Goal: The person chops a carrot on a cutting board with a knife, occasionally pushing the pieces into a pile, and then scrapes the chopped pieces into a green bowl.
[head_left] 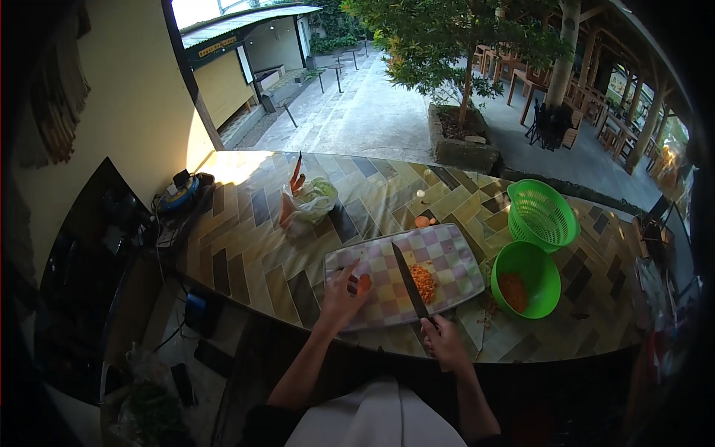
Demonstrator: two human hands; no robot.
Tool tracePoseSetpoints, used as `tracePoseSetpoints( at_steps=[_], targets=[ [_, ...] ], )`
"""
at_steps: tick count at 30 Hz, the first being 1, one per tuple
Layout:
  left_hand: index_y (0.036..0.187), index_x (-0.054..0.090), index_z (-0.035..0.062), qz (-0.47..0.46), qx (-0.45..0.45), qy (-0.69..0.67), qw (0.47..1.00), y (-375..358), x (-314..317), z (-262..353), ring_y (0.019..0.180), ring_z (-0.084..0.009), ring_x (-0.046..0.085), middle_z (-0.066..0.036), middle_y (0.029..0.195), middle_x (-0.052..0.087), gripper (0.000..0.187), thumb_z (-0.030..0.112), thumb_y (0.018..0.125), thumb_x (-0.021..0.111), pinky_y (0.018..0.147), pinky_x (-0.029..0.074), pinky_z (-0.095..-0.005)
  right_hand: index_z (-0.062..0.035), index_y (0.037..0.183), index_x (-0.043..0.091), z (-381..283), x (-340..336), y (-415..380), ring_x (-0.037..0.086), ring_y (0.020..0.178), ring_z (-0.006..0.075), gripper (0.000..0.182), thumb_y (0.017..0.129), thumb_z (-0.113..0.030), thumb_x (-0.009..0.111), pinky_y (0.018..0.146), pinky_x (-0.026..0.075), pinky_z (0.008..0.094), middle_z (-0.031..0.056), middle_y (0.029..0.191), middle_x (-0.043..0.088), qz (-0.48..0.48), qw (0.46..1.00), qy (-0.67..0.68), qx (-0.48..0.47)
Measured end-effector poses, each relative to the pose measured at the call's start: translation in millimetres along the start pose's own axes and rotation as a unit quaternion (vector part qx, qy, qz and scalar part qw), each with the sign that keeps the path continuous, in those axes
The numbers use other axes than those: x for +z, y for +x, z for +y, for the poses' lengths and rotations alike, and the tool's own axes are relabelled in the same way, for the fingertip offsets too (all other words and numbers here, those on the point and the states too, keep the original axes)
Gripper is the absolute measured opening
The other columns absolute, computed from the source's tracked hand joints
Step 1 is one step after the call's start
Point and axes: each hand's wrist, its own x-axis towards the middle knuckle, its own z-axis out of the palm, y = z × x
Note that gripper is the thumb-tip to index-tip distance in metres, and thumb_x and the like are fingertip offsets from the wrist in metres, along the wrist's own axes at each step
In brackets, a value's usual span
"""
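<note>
A checkered cutting board point(387, 262) lies on the patterned table point(279, 279). My right hand point(445, 344) is closed round the handle of a large dark knife point(409, 277), whose blade points away across the board. Just right of the blade sits a small pile of chopped orange bits point(424, 284). Over the board's left part is my left hand point(343, 298), its fingers apart, beside an orange piece point(363, 284); whether the fingers touch that piece is hard to tell. A green bowl point(547, 277) right of the board holds more orange bits point(513, 292).
A green colander point(541, 212) stands behind the bowl. Carrots point(298, 179) and a plastic bag with something pale green point(316, 195) lie at the back left. Orange pieces point(424, 221) sit behind the board. A blue cable reel point(179, 194) is at the left edge.
</note>
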Motion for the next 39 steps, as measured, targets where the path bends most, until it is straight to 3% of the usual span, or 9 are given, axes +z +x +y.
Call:
tracePoseSetpoints(
  at_steps=[6, 12, 15, 19, 22, 25, 28, 34, 39],
  targets=[
    [0.131, 0.06, 0.0062, -0.087, -0.033, 0.06, 0.994, -5, 2, 4, 0.101, -0.029, 0.062, -0.019, 0.125, 0.052, 0.05, 0.0, 0.082, 0.066, 0.089, 0.052, -0.0374, -0.0017, 0.088, 0.054, 5, 1, -3, 0.053, 0.057, 0.0091, 0.035, 0.101, -0.035, 0.055, 0.051, 0.042, 0.028, 0.0017, 0.066, 0.054, 0.007, 0.998, -0.06, 0.01],
    [0.133, 0.058, 0.0099, -0.104, 0.36, 0.246, 0.894, 7, -10, -17, 0.128, -0.0353, 0.047, -0.014, 0.133, 0.054, 0.067, -0.015, 0.071, 0.057, 0.105, 0.044, -0.043, -0.0012, 0.089, 0.054, 7, -1, -7, 0.055, 0.059, 0.0102, 0.036, 0.1, -0.035, 0.056, 0.054, 0.044, 0.0286, 0.0024, 0.068, 0.056, -0.004, 0.998, -0.054, 0.024],
    [0.128, 0.058, 0.0093, -0.185, 0.377, 0.168, 0.892, 18, -11, -15, 0.125, -0.0329, 0.051, -0.013, 0.128, 0.057, 0.059, -0.014, 0.073, 0.058, 0.103, 0.045, -0.0427, -0.0008, 0.089, 0.054, 9, -2, -6, 0.055, 0.058, 0.0106, 0.035, 0.1, -0.034, 0.056, 0.053, 0.044, 0.0276, 0.0023, 0.068, 0.057, 0.003, 0.999, -0.048, 0.019],
    [0.116, 0.06, 0.0055, -0.182, 0.266, 0.135, 0.937, 16, -7, -3, 0.114, -0.0317, 0.058, -0.012, 0.114, 0.063, 0.039, -0.005, 0.078, 0.065, 0.097, 0.048, -0.0419, -0.0051, 0.096, 0.049, 14, -1, -6, 0.042, 0.046, 0.0054, 0.024, 0.102, -0.028, 0.053, 0.041, 0.035, 0.0236, -0.0029, 0.06, 0.045, 0.012, 0.998, -0.057, 0.0],
    [0.11, 0.063, 0.0031, -0.155, 0.231, 0.172, 0.945, 10, 0, -3, 0.102, -0.0305, 0.062, -0.011, 0.105, 0.066, 0.031, 0.002, 0.08, 0.07, 0.091, 0.05, -0.0398, -0.0036, 0.102, 0.048, 1, 5, -15, 0.048, 0.047, 0.0073, 0.02, 0.101, -0.024, 0.052, 0.041, 0.039, 0.026, -0.0024, 0.06, 0.046, 0.005, 0.999, -0.039, 0.015],
    [0.11, 0.067, 0.003, -0.099, 0.245, 0.149, 0.953, 3, 13, -9, 0.092, -0.0271, 0.065, -0.01, 0.1, 0.068, 0.031, 0.005, 0.08, 0.073, 0.083, 0.053, -0.0359, 0.0036, 0.111, 0.047, -3, 10, -16, 0.066, 0.063, 0.0265, 0.031, 0.1, -0.024, 0.052, 0.059, 0.05, 0.0424, 0.0141, 0.068, 0.062, 0.013, 0.991, -0.131, 0.014],
    [0.109, 0.07, 0.0022, -0.052, 0.243, 0.062, 0.967, -3, 26, -18, 0.094, -0.0274, 0.065, -0.012, 0.1, 0.069, 0.029, 0.005, 0.08, 0.074, 0.081, 0.054, -0.0353, 0.0045, 0.114, 0.048, 8, 18, -9, 0.064, 0.069, 0.0428, 0.032, 0.099, -0.023, 0.05, 0.062, 0.049, 0.0499, 0.0238, 0.072, 0.064, 0.052, 0.963, -0.248, -0.089],
    [0.115, 0.07, 0.0017, -0.052, 0.245, 0.038, 0.967, -7, 31, -22, 0.101, -0.0308, 0.063, -0.014, 0.106, 0.07, 0.032, 0.005, 0.083, 0.07, 0.089, 0.052, -0.0363, 0.0038, 0.12, 0.048, -4, 26, -13, 0.062, 0.075, 0.0492, 0.039, 0.101, -0.03, 0.049, 0.067, 0.047, 0.057, 0.0286, 0.076, 0.063, 0.066, 0.935, -0.332, -0.112],
    [0.116, 0.07, 0.0037, -0.041, 0.269, 0.057, 0.961, -10, 35, -23, 0.1, -0.0303, 0.063, -0.013, 0.107, 0.07, 0.032, 0.007, 0.084, 0.07, 0.089, 0.052, -0.0365, 0.0023, 0.106, 0.048, -13, 27, -17, 0.059, 0.084, 0.0519, 0.031, 0.101, -0.028, 0.05, 0.07, 0.044, 0.0584, 0.0317, 0.083, 0.062, 0.057, 0.94, -0.328, -0.078]
  ],
)
